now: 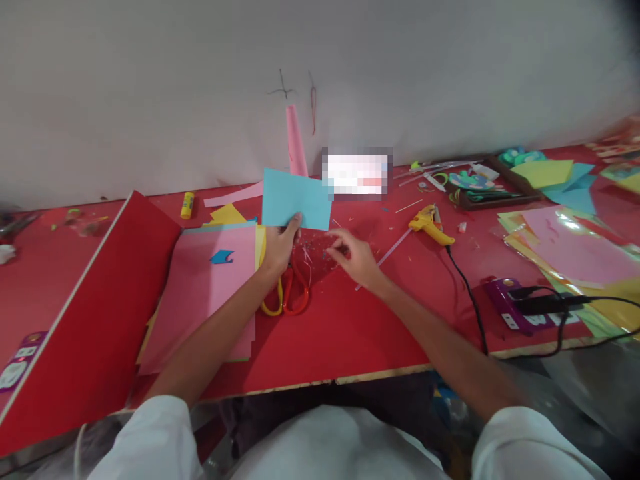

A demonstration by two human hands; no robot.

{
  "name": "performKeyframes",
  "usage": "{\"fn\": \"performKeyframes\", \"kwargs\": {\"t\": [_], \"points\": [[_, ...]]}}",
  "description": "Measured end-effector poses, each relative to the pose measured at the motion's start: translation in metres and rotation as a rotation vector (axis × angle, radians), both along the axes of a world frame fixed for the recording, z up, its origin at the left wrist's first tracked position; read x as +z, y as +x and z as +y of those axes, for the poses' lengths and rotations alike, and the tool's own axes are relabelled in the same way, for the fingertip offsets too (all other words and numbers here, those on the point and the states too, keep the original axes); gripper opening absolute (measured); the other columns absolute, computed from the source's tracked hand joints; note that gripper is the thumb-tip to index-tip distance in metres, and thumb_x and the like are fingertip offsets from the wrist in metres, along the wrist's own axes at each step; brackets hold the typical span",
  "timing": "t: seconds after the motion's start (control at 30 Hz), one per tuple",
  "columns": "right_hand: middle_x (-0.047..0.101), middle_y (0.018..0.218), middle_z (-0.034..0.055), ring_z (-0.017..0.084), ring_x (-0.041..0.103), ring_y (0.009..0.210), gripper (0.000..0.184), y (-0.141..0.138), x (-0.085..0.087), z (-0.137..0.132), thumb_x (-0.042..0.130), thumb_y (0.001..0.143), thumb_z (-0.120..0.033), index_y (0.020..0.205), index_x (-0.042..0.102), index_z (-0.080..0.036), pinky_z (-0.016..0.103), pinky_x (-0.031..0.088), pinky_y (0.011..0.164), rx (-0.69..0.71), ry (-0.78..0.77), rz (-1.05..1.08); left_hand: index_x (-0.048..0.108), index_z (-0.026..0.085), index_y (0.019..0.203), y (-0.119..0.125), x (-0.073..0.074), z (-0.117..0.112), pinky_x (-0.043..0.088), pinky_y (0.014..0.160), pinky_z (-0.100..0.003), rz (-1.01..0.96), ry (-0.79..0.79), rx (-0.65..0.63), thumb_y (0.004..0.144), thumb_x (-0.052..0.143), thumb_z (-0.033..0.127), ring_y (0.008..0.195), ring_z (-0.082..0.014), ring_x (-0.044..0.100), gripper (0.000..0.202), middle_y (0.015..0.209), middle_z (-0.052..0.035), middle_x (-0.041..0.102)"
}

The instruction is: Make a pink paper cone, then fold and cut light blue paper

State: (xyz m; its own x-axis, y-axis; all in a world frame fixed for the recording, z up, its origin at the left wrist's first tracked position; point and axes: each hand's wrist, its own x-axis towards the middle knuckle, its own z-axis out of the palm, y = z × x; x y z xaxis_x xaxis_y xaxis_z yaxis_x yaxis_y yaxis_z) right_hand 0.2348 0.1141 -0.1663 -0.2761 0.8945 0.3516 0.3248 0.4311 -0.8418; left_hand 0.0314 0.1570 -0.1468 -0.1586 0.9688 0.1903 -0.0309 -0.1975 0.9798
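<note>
My left hand (283, 248) is closed on a light blue sheet of paper (296, 199), thumb flat on its near face. The sheet is raised above the table, tilted towards me. Just right of the sheet's lower corner is my right hand (357, 259), its fingers half curled with a gap between thumb and forefinger. I see nothing in it. Scissors (297, 293) with red and yellow handles lie below my left hand, their blades mostly hidden. Left of them is a stack of pink paper (213, 293), topped by a small dark blue paper cutout (222, 257).
A red board (95, 320) stands tilted at the left. Beyond the stack is a glue stick (187, 205). At right lie a yellow glue gun (431, 225), a corded purple power strip (523, 313), a dark tray (520, 193) and packed coloured sheets (575, 233). A pink paper cone (296, 140) leans against the wall.
</note>
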Motion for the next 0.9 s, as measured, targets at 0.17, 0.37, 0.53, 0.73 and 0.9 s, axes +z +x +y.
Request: {"fn": "performKeyframes", "kwargs": {"t": [0.17,0.37,0.53,0.73,0.9], "points": [[0.078,0.104,0.0097,0.024,0.066,0.102,0.028,-0.048,0.014,-0.038,0.05,0.111,-0.035,0.117,0.074,-0.021,0.038,0.05,0.097,0.538,0.307,-0.469,0.048,0.022,0.065,-0.011,0.035,0.002,0.035,0.048,-0.025,-0.021,0.125,0.043,0.092,0.079,0.046,0.049,-0.0083,0.042,0.047,0.055,0.0049,0.045],[0.078,0.102,0.0121,0.026,0.069,0.105,0.038,-0.052,0.013,-0.05,0.045,0.113,-0.04,0.109,0.074,-0.015,0.038,0.048,0.095,0.556,0.422,-0.809,0.052,0.021,0.065,-0.013,0.057,-0.004,0.035,0.046,-0.025,0.018,0.173,0.005,0.092,0.079,0.044,0.047,-0.0082,0.044,0.045,0.053,0.0045,0.048],[0.077,0.108,0.0209,0.035,0.07,0.108,0.054,-0.043,0.024,-0.058,0.055,0.107,-0.051,0.14,0.063,-0.009,0.045,0.048,0.096,0.203,0.295,-0.961,0.056,0.02,0.064,-0.015,0.063,-0.005,0.037,0.046,-0.025,0.031,0.147,-0.061,0.09,0.081,0.043,0.045,-0.0085,0.047,0.043,0.052,0.0039,0.052],[0.078,0.118,0.0192,0.033,0.072,0.111,0.06,-0.059,0.026,-0.051,0.056,0.104,-0.027,0.16,0.044,-0.014,0.041,0.049,0.096,0.159,0.183,-0.951,0.069,0.016,0.072,-0.016,0.076,-0.015,0.053,0.064,-0.03,0.013,0.106,-0.121,0.094,0.077,0.042,0.06,-0.0138,0.064,0.035,0.07,-0.004,0.069],[0.079,0.097,0.0091,0.027,0.076,0.085,0.052,-0.049,0.018,-0.04,0.06,0.101,-0.039,0.149,0.05,-0.02,0.034,0.049,0.076,0.066,-0.059,-0.694,0.069,0.016,0.078,-0.024,0.088,-0.009,0.056,0.072,-0.033,-0.085,0.121,-0.035,0.093,0.079,0.031,0.067,-0.0166,0.068,0.023,0.071,-0.0029,0.068]]}}
